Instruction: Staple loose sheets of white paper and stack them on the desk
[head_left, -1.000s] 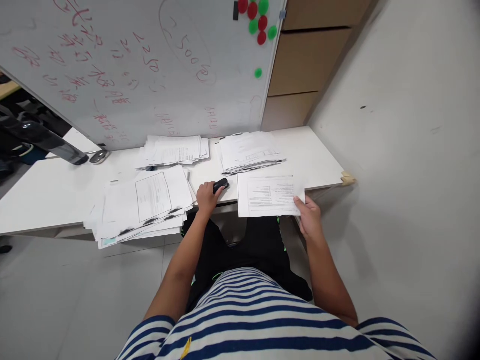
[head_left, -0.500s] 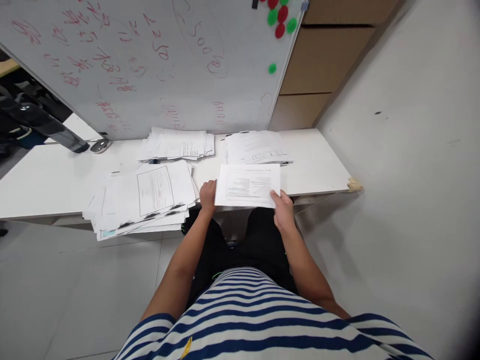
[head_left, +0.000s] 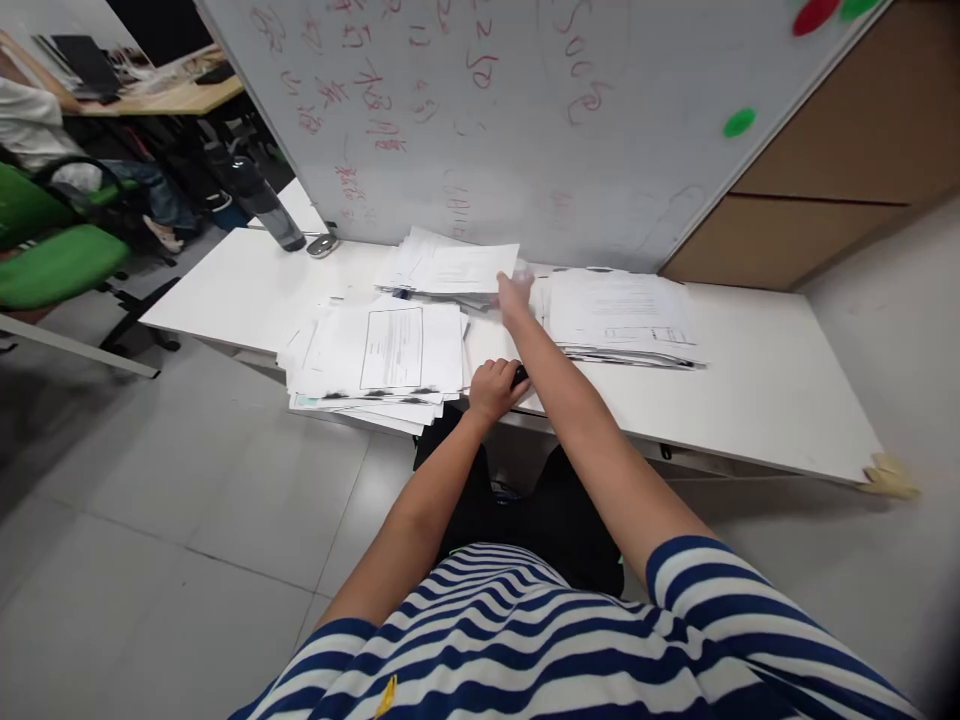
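My right hand point(head_left: 515, 296) reaches across to the back stack and pinches the right edge of a white printed sheet of paper point(head_left: 471, 268). The sheet is over the back-left paper stack point(head_left: 405, 258); whether it rests on it I cannot tell. My left hand point(head_left: 491, 390), fingers curled, is at the table's front edge around a small black object point(head_left: 520, 375), mostly hidden by the hand. Just left of it lies a spread pile of papers point(head_left: 337, 350), its top sheet showing a framed block of print. Another paper stack point(head_left: 622, 310) lies right of my right forearm.
A whiteboard point(head_left: 510, 130) with red writing stands behind the white table point(head_left: 780, 400). A dark bottle point(head_left: 266, 200) and a computer mouse point(head_left: 322, 245) are at the back left. Farther left, a person point(head_left: 45, 130) sits near a green chair point(head_left: 60, 260). Cardboard boxes point(head_left: 810, 240) stand at right.
My right hand has carried the sheet from the front edge to the back-left stack. My left hand has let go of it and now holds a small black object. The view has turned left.
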